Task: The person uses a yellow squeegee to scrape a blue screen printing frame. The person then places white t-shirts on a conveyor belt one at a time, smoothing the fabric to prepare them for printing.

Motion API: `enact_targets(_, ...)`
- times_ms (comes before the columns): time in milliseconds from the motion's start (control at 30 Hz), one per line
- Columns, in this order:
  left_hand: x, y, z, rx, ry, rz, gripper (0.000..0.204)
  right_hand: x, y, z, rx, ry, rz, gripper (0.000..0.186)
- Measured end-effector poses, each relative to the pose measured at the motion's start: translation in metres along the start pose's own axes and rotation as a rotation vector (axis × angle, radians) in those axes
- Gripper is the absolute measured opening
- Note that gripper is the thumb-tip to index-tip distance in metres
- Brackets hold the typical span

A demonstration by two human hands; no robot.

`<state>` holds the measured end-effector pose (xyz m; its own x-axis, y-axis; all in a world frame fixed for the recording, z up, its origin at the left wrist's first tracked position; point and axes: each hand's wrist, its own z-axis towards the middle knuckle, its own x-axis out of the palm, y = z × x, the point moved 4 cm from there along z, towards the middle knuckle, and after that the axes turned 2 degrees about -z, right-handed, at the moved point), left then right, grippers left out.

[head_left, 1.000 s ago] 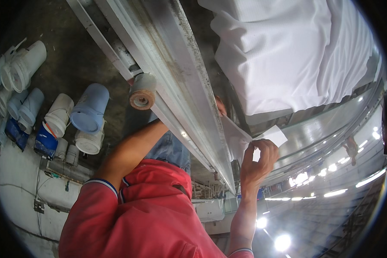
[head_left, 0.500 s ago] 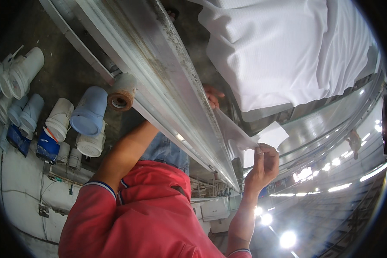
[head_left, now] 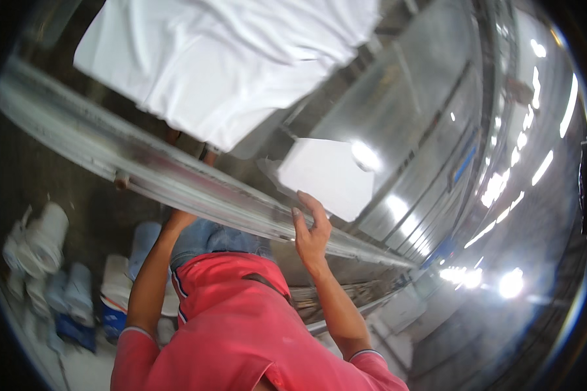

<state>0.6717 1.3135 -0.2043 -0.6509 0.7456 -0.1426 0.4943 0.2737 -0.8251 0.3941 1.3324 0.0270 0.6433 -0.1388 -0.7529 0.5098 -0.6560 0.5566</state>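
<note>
My right hand is raised at the near side of a long pale metal rail, thumb and forefinger apart, nothing visible between them. Just beyond its fingertips lies a flat white sheet with angled corners; a thin translucent edge shows at its left. My left hand reaches in behind the rail, which hides most of its fingers. Past the rail, a large white cloth hangs in folds, its lower corner close to where the left hand goes behind.
A glossy grey surface with cross bars stretches away at the right, reflecting lights. Several buckets, among them a white one, stand on the floor at lower left. A short rusty-ended tube sticks out of the rail's near side.
The view has swung, so rail and cloth now sit further left and the rail lies flatter. My right hand's pinch on the translucent cloth edge has opened. More of the white sheet shows.
</note>
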Motion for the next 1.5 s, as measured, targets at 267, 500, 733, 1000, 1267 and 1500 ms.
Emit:
enact_targets(267,-0.065,-0.234,-0.057,-0.067,0.721,-0.061,0.024,-0.108,-0.247,-0.039,0.523,-0.568,0.237,0.041)
enact_targets(500,0.035,-0.267,0.075,0.222,-0.135,-0.207,0.055,-0.118,-0.312,-0.038,0.646,-0.451,0.654,0.046)
enact_targets(733,0.050,-0.268,0.082,-0.132,-0.229,0.533,0.032,-0.145,-0.280,-0.042,0.412,-0.512,0.110,0.018)
enact_targets(1000,0.101,-0.314,0.051,0.091,-0.050,0.018,0.018,-0.116,-0.164,-0.015,0.081,-0.213,1.033,0.012)
enact_targets(1267,0.072,-0.444,-0.036,0.438,0.198,-0.742,0.004,-0.285,-0.086,-0.096,-0.319,-0.369,1.278,0.007)
enact_targets(1500,-0.088,-0.635,-0.075,1.110,-0.026,-0.532,0.013,-0.491,-0.036,-0.157,-0.691,-0.636,0.983,0.013)
